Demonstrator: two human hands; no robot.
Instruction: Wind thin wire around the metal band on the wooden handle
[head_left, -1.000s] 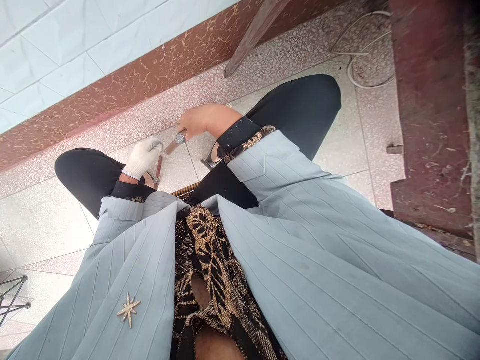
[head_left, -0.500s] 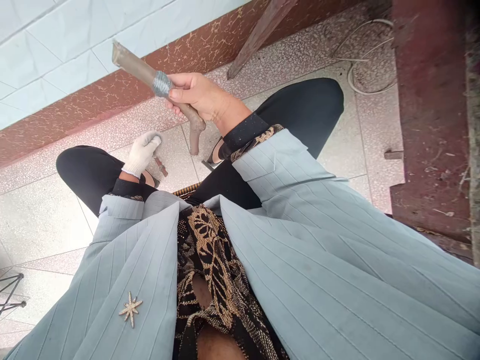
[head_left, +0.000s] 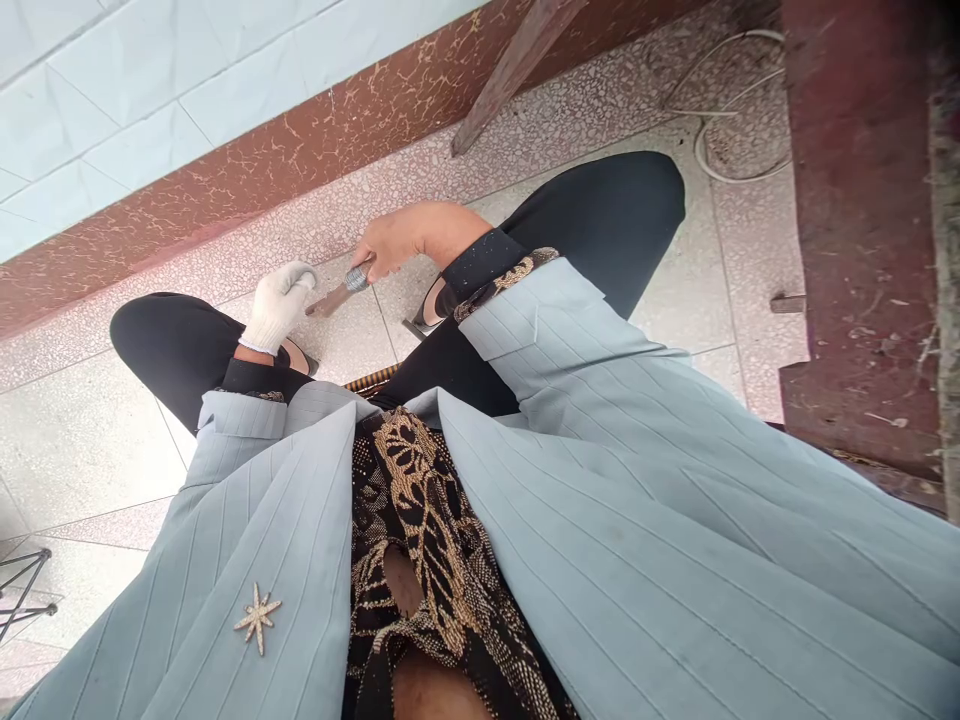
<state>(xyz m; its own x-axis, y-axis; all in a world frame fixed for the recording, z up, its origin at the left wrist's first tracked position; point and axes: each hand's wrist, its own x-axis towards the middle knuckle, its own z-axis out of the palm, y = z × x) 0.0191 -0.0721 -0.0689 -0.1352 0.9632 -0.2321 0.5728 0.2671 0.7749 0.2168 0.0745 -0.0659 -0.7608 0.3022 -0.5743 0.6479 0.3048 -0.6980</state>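
My right hand (head_left: pixel 396 240) is closed around a brown stick (head_left: pixel 332 298) that looks wooden, with silvery wire (head_left: pixel 357 278) wound about its middle. The stick points down and to the left, its far end close to the fingertips of my left hand (head_left: pixel 277 300). That hand wears a white knit glove. Its thumb and fingers are pressed together low over the floor, and whatever they might hold is hidden. I cannot tell whether the stick touches anything beneath its tip.
A tiled wall with a brown marbled base (head_left: pixel 300 135) runs along the far side. A slanted wooden leg (head_left: pixel 510 80) leans there. To the right are a dark red board (head_left: pixel 862 250) and a looped pale cable (head_left: pixel 701 150). My bent knees frame the tiled floor (head_left: pixel 97 430).
My right hand has swung the stick down and left from a raised position. The small reddish-brown piece seen beside the glove is no longer visible. My left hand has barely moved.
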